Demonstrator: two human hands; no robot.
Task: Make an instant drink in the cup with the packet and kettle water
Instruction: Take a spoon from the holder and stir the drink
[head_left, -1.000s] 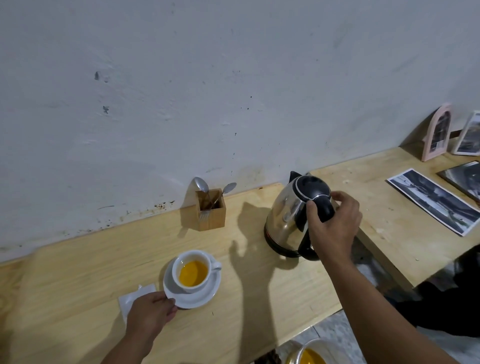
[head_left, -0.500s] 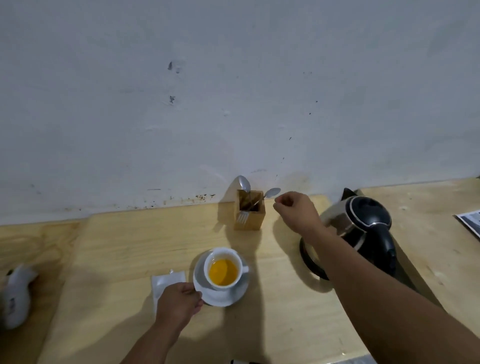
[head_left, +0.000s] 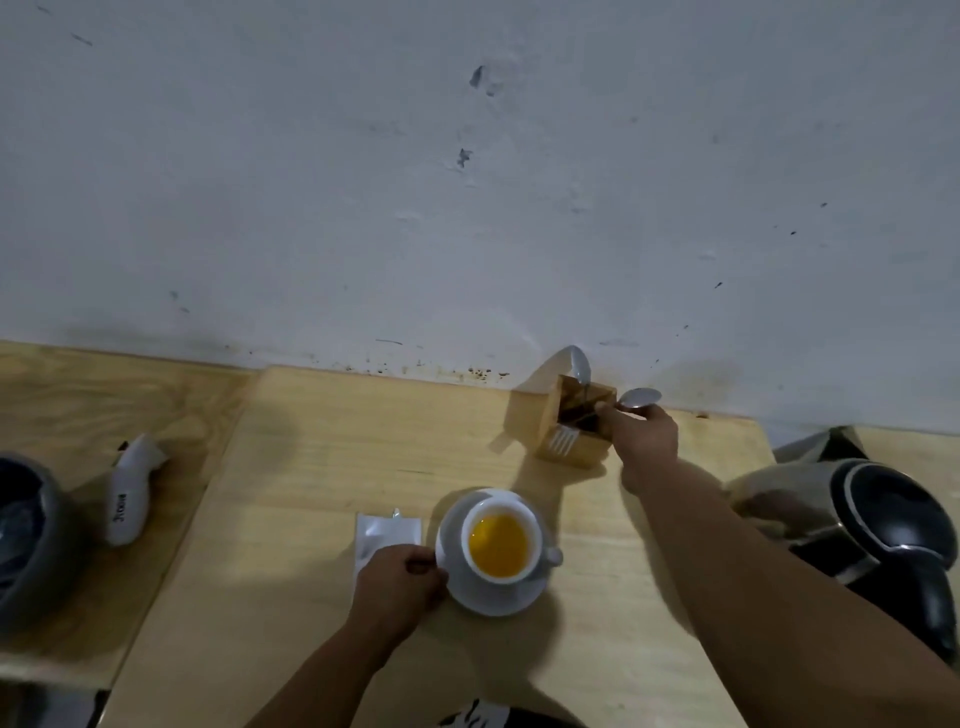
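White cup (head_left: 500, 545) sits just right of left hand (head_left: 397, 584).

One cup (head_left: 500, 544), one saucer (head_left: 493, 597), one kettle (head_left: 852, 525), two spoons (head_left: 640, 398), one wooden holder (head_left: 571, 441), perhaps one packet (head_left: 387, 530)

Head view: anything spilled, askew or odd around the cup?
No spill shows. The cup sits upright on its saucer, orange drink inside. The opened packet lies beside the saucer. Brown specks stain the wall along the table edge, a mark rather than a fresh mess.
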